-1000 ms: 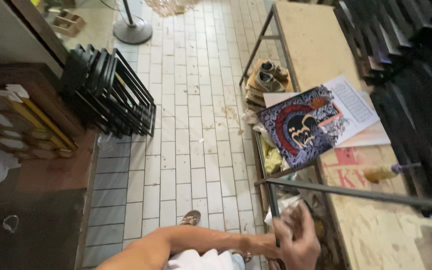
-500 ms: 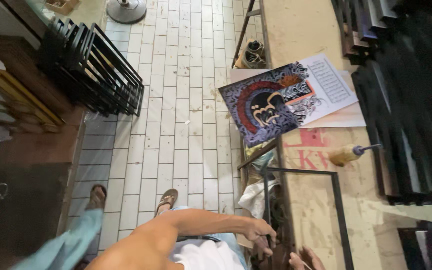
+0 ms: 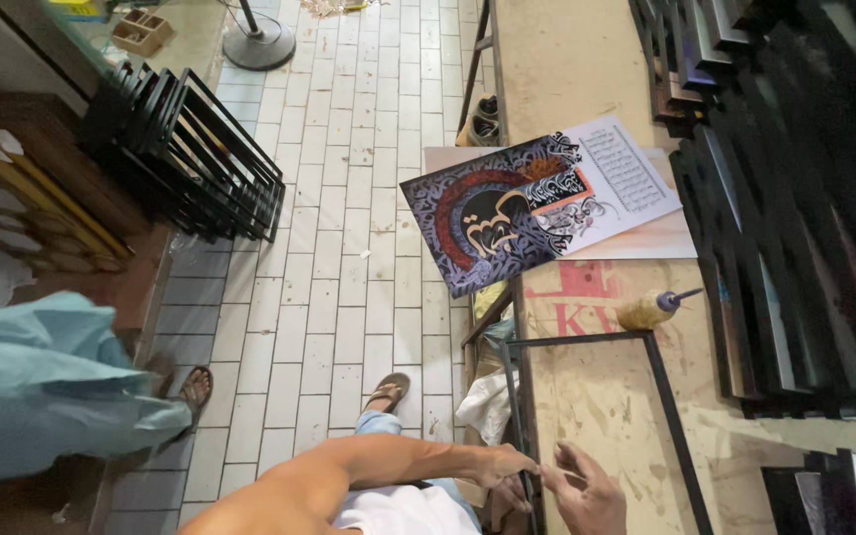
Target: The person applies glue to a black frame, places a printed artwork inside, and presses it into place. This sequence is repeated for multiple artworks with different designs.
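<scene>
Black thin frame (image 3: 587,396) lies flat on the plywood table (image 3: 587,79), its near-left corner at the table edge, low in the head view. Left hand (image 3: 507,466) pinches the frame's left rail, fingers closed on it; right hand (image 3: 582,490) sits just beside, fingers loosely curled, touching near the same rail, grip unclear. Glue bottle (image 3: 646,309) rests at the frame's top rail. Patterned art print (image 3: 507,213) lies further up, overlapping white sheets. Stacked black frames (image 3: 185,163) stand on the tiled floor. Best handled by keeping the rail flat, both hands near the corner, steady pressure.
</scene>
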`<state>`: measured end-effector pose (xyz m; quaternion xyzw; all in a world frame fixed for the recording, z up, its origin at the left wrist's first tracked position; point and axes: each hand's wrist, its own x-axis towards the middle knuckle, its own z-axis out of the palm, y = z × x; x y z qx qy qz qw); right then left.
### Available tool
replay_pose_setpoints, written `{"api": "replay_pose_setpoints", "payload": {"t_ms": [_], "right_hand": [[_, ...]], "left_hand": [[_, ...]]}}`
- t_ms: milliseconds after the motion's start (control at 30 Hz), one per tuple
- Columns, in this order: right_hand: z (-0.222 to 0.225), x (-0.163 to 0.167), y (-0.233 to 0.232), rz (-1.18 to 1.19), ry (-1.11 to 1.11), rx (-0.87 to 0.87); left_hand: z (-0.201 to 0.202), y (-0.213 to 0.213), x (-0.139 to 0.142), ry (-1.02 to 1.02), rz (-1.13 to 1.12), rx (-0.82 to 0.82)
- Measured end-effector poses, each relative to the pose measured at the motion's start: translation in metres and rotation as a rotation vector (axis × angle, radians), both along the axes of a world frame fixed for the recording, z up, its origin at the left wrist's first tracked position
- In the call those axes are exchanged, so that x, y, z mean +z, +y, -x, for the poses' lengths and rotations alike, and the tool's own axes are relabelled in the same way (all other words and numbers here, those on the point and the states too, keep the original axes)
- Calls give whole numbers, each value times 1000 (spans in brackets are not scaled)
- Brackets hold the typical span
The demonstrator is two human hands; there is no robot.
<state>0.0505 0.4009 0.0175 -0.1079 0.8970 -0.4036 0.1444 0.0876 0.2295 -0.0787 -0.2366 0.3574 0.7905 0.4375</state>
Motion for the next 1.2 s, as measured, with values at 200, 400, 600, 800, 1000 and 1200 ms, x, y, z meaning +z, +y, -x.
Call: {"api": "replay_pose_setpoints", "payload": {"t_ms": [200,400,600,800,1000,1200], "right_hand": [[12,17,-31,-16,14,60],[20,-10,-54,-4,-345,-93],[35,32,-134,108,-306,65],[86,187,-272,513,19,638],[102,321,-355,587,512,913],[123,322,-430,461,259,1010]], "left_hand": [[13,-35,0,121,-51,-217],[19,-154,-3,484,337,-308],[30,-290,5,800,827,226],[52,-371,31,352,575,689],[72,-393,72,305,512,745],[64,-409,83,331,566,760]]}}
